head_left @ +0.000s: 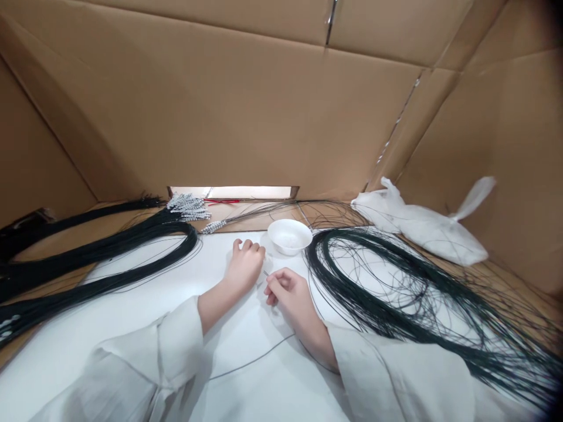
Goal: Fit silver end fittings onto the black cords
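My right hand pinches the tip of a thin dark cord between thumb and fingers. A short end of the cord points up out of the pinch, and its length trails over the white tabletop under my right wrist. Just left of it, my left hand is closed, knuckles up, fingers curled; whatever it holds, if anything, is hidden. Close beyond both hands stands a white bowl; tiny contents, if there are any, cannot be made out.
A looped bundle of dark cords spreads at the right. More dark cord bundles lie at the left, some with white-and-black ends. White plastic bags rest at the back right. Cardboard walls enclose the white table.
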{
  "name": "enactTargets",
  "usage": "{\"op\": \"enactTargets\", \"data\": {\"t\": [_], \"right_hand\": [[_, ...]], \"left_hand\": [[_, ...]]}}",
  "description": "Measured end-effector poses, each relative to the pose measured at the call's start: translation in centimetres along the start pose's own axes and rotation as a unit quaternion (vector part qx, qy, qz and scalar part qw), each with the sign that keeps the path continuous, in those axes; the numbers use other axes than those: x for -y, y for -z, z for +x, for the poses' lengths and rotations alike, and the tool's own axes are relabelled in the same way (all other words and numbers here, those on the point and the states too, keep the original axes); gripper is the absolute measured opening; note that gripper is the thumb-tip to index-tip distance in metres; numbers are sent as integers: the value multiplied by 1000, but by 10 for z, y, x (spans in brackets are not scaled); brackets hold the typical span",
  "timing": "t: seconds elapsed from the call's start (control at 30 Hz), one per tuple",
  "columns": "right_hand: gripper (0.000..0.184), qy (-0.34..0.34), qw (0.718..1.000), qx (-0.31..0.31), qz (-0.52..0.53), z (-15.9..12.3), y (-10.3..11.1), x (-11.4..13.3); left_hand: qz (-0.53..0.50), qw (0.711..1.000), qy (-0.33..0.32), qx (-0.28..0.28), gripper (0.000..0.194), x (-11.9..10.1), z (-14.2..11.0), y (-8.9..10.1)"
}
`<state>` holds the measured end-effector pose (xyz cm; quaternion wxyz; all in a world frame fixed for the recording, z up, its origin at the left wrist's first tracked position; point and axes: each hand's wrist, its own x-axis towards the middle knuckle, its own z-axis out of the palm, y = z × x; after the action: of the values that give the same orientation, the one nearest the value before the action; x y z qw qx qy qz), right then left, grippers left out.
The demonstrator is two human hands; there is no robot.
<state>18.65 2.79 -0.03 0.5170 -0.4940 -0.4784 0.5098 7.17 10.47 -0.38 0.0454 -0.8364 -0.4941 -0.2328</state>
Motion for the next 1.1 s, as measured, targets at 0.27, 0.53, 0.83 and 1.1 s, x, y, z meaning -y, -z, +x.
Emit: {"op": "enactTargets", "data": {"t": [0.27,0.53,0.83,1.1], "right_hand": [[13,6,997,75,-2,-4,-1,1],[6,-17,991,128,-42,-14,-6,6],[5,14,985,138,-104,-14,-5,-1],[5,-1,987,133,-92,-13,-6,1]], "left_hand": [[-173,978,113,-1,19,-3,-50,34],[-472,848,240,30,9,-10,-92,48],[-525,803,272,72,13,-17,-91,55],[-530,793,285,91,12,-20,-88,59]]}}
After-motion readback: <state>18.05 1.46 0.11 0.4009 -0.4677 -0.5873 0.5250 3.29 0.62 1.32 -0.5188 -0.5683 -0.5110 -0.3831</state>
